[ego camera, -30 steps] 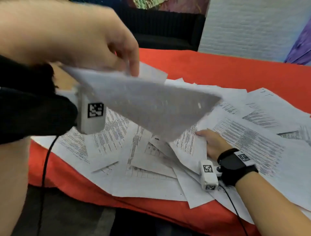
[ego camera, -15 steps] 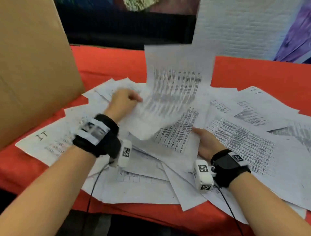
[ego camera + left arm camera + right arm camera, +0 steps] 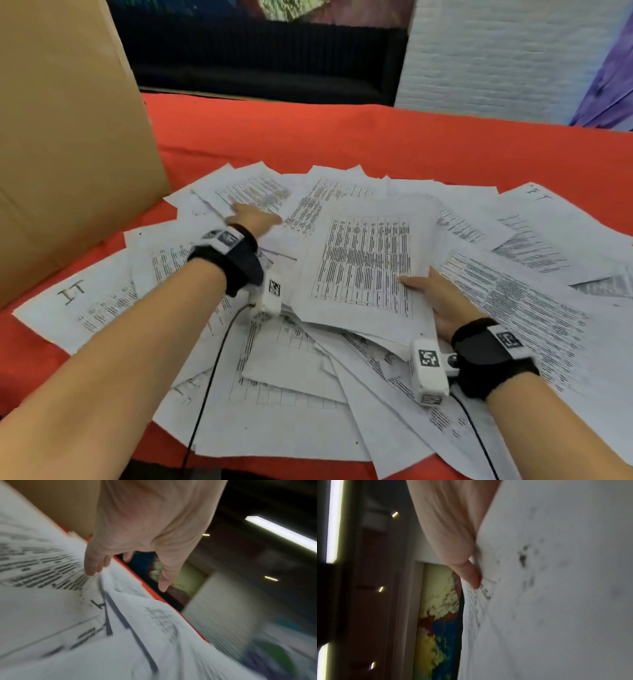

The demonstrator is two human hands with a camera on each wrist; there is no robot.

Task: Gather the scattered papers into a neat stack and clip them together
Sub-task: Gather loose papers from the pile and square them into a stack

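Red tablecloth spread across the table, bright orange-red, bare along its far half and at the near left corner. Large brown cardboard sheet standing upright at the left, its lower edge on the cloth, tilted slightly outward. White panel with a fine brick-like texture upright beyond the far right edge of the cloth. Purple painted surface just beside that panel, at the far right. Dark ribbed sofa or bench behind the table, in shadow. Colourful painting above it, yellow, blue and dark red. Long ceiling light strip overhead, small spotlights near it.
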